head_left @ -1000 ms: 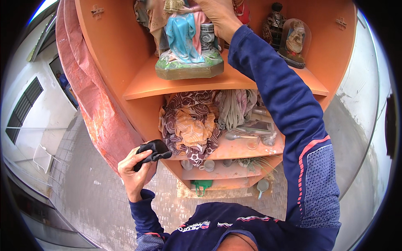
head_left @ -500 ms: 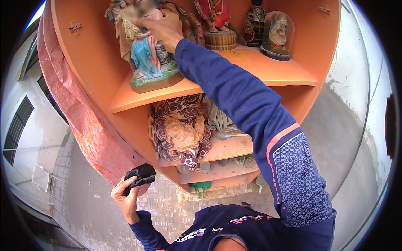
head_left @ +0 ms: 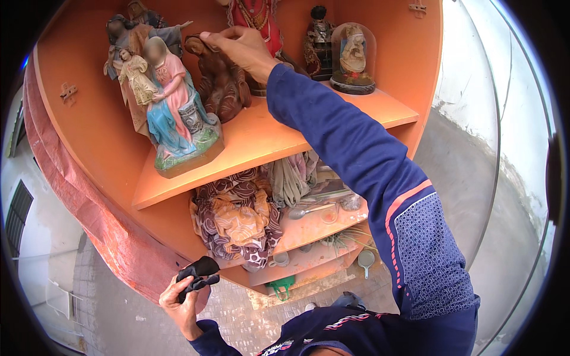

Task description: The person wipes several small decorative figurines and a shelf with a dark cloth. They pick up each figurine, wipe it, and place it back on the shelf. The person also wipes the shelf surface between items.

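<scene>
My left hand [head_left: 180,300] grips a crumpled black cloth [head_left: 199,273] in front of the orange cabinet, clear of the shelves. My right hand [head_left: 246,50] reaches over the top shelf, its bent fingers at the head of a dark brown statue [head_left: 225,89]; some fingertips are hidden. To its left stands a painted statue of a seated figure in pink and blue with a child [head_left: 172,110], on a green base. Behind that rises another robed statue [head_left: 122,41]. Right of my hand are a red-dressed statue [head_left: 270,26], a small dark statue [head_left: 320,41] and a figurine under a glass dome [head_left: 354,56].
The open orange cabinet [head_left: 113,136] has lower shelves with a bundle of patterned cloth [head_left: 240,216], a spoon [head_left: 309,210] and a mug [head_left: 281,259]. A green bag [head_left: 282,285] and a small pan [head_left: 366,260] hang low. Red sheeting [head_left: 77,196] covers the left side.
My right hand has left the pink and blue statue and moved right to the brown one. The view has shifted, while my left hand keeps the black cloth.
</scene>
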